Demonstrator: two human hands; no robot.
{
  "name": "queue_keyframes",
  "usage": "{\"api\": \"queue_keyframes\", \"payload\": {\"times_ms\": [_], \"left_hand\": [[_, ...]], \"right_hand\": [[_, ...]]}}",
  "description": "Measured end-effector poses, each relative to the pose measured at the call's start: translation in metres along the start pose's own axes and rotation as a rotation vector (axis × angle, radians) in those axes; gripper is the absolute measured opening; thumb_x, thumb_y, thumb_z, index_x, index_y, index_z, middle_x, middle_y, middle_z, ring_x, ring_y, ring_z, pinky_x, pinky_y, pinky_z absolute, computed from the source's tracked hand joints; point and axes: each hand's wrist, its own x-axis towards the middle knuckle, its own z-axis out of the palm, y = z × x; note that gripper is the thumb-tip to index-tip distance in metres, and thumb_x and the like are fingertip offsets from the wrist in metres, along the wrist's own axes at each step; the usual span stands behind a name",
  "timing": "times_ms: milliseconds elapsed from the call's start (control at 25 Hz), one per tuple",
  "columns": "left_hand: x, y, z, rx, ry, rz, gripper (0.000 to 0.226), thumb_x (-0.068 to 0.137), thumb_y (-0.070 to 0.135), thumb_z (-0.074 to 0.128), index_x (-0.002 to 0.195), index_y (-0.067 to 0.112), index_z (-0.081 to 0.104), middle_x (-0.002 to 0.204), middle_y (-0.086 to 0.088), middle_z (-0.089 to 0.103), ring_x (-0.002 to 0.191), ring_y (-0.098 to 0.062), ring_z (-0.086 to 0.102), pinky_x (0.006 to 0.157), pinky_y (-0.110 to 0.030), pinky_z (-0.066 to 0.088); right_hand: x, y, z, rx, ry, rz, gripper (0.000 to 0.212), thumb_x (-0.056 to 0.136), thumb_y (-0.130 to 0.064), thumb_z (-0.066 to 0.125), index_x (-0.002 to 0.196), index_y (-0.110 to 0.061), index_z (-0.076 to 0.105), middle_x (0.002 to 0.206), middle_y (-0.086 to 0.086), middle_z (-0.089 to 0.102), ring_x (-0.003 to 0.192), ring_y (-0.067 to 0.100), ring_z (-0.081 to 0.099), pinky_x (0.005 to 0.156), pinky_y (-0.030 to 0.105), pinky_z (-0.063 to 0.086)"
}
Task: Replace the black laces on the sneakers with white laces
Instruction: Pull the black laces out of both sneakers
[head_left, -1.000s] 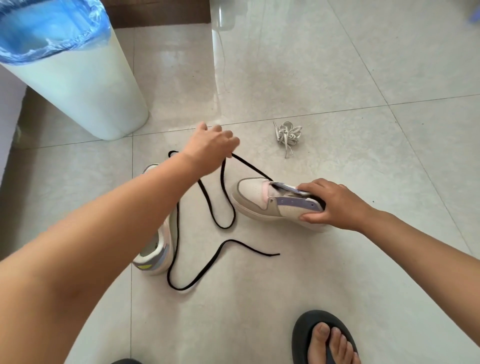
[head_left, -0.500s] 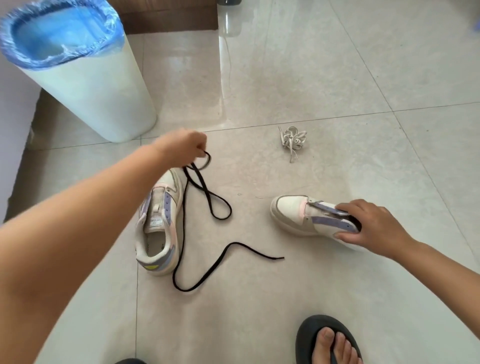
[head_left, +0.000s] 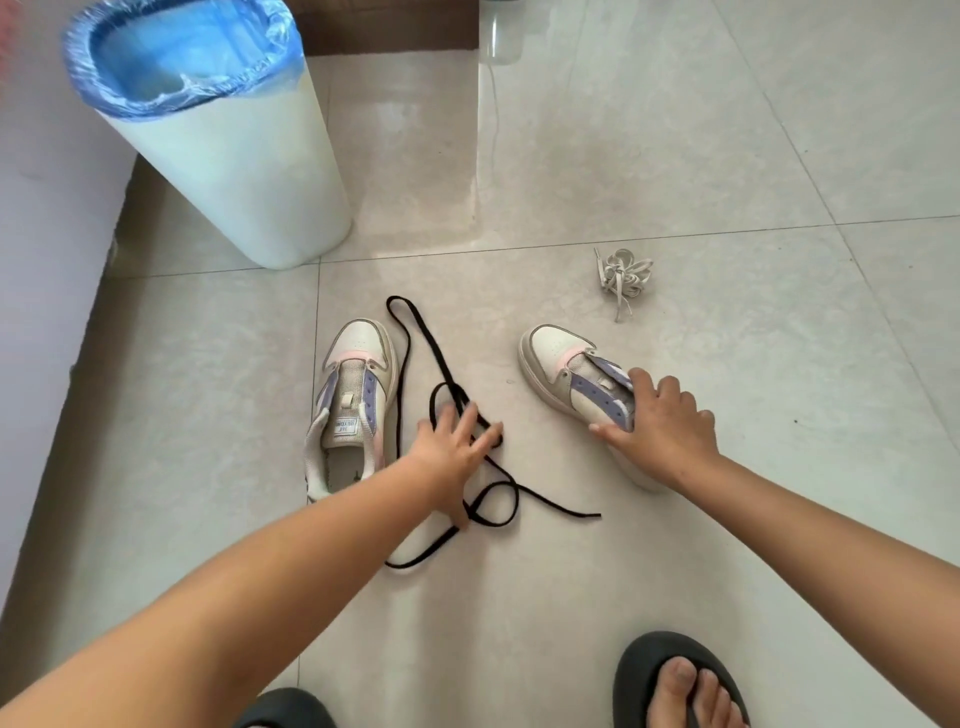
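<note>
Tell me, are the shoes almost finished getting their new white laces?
Not yet. Done: the left sneaker and right sneaker show bare eyelets, and the black laces lie loose on the floor. In hand: the left hand rests open on the black laces while the right hand holds the right sneaker. Left: the white laces sit bundled and untouched, so both sneakers need threading.

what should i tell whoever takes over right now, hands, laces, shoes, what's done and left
Left hand: open, fingers spread on the black lace lying loose on the floor.
Right hand: grips the right shoe.
Left shoe stands beside the lace.
White laces: bundled, beyond the right shoe, untouched.
Done: no lace shows in either shoe.
Left: thread white laces into both.
</note>
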Motion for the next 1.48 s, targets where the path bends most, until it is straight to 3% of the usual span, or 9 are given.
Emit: {"api": "queue_keyframes", "payload": {"times_ms": [240,400,520,600,720,840,1040,1240,1480], "left_hand": [[-0.033,0.027,0.041,0.11,0.217,0.352,0.044,0.06,0.01,0.074,0.1,0.006,0.057,0.104,-0.014,0.055,0.086,-0.027,0.056,0.062,-0.03,0.045],[-0.046,0.024,0.038,-0.164,0.148,0.36,0.027,0.078,0.002,0.059,0.105,0.001,0.056,0.109,-0.017,0.053,0.097,-0.033,0.055,0.074,-0.035,0.044],[-0.066,0.001,-0.029,-0.76,0.32,0.244,0.016,0.074,0.004,0.06,0.09,0.008,0.06,0.087,-0.009,0.056,0.079,-0.024,0.054,0.069,-0.027,0.039],[-0.082,-0.023,-0.077,-1.009,0.451,0.2,0.014,0.071,0.005,0.061,0.081,0.014,0.059,0.076,-0.01,0.062,0.068,-0.021,0.057,0.064,-0.029,0.046],[-0.112,-0.057,-0.138,-1.235,0.56,0.182,0.023,0.076,-0.009,0.056,0.077,0.014,0.06,0.073,-0.008,0.064,0.063,-0.015,0.06,0.063,-0.029,0.051],[-0.134,-0.088,-0.183,-1.167,0.649,0.177,0.029,0.078,-0.012,0.054,0.076,0.016,0.06,0.075,-0.007,0.062,0.058,-0.008,0.06,0.059,-0.021,0.051],[-0.189,-0.156,-0.268,-0.811,0.779,-0.009,0.019,0.08,-0.004,0.054,0.088,0.012,0.061,0.073,0.0,0.058,0.053,-0.007,0.057,0.055,-0.017,0.049],[-0.224,-0.146,-0.317,-0.78,0.636,-0.045,0.043,0.084,0.003,0.054,0.123,0.021,0.047,0.099,0.002,0.054,0.07,-0.009,0.057,0.06,-0.019,0.047],[-0.193,-0.095,-0.306,-1.047,1.023,-0.152,0.016,0.086,0.008,0.055,0.097,0.011,0.044,0.092,-0.006,0.057,0.088,-0.023,0.056,0.068,-0.028,0.04]], "right_hand": [[-0.012,-0.023,-0.009,0.063,-0.093,-0.019,0.075,0.087,-0.066,0.038,0.145,-0.026,0.015,0.135,0.008,0.032,0.122,0.032,0.038,0.094,0.045,0.037],[-0.029,-0.042,-0.019,0.383,0.176,-0.563,0.058,0.079,-0.025,0.038,0.136,-0.018,0.044,0.137,0.004,0.044,0.129,0.023,0.041,0.104,0.038,0.033],[-0.046,-0.063,-0.048,1.097,-0.468,-0.509,0.063,0.077,-0.045,0.056,0.136,-0.037,0.035,0.14,-0.01,0.042,0.134,0.0,0.032,0.111,0.025,0.026],[-0.051,-0.082,-0.066,1.244,-0.771,-0.533,0.078,0.07,-0.052,0.071,0.136,-0.034,0.033,0.13,-0.01,0.052,0.124,-0.004,0.044,0.101,0.02,0.036],[-0.051,-0.118,-0.091,1.194,-0.697,-0.612,0.044,0.083,-0.008,0.068,0.122,-0.012,0.049,0.094,0.006,0.064,0.088,0.014,0.062,0.081,0.024,0.047],[-0.042,-0.137,-0.134,1.311,-0.624,-0.515,0.023,0.09,-0.003,0.058,0.112,0.002,0.056,0.062,0.0,0.049,0.062,0.016,0.049,0.077,0.034,0.045],[-0.036,-0.121,-0.233,1.162,-0.69,-0.518,0.016,0.096,-0.02,0.049,0.089,-0.009,0.057,0.06,-0.002,0.043,0.055,0.013,0.047,0.075,0.038,0.051],[-0.036,-0.138,-0.335,1.182,-0.157,-0.562,0.032,0.094,-0.045,0.049,0.082,-0.019,0.063,0.098,0.003,0.058,0.098,0.017,0.056,0.102,0.048,0.042],[-0.051,-0.204,-0.319,1.905,-0.611,-0.527,0.04,0.094,-0.037,0.049,0.12,-0.006,0.053,0.101,0.013,0.068,0.083,0.024,0.069,0.065,0.04,0.056]]}}
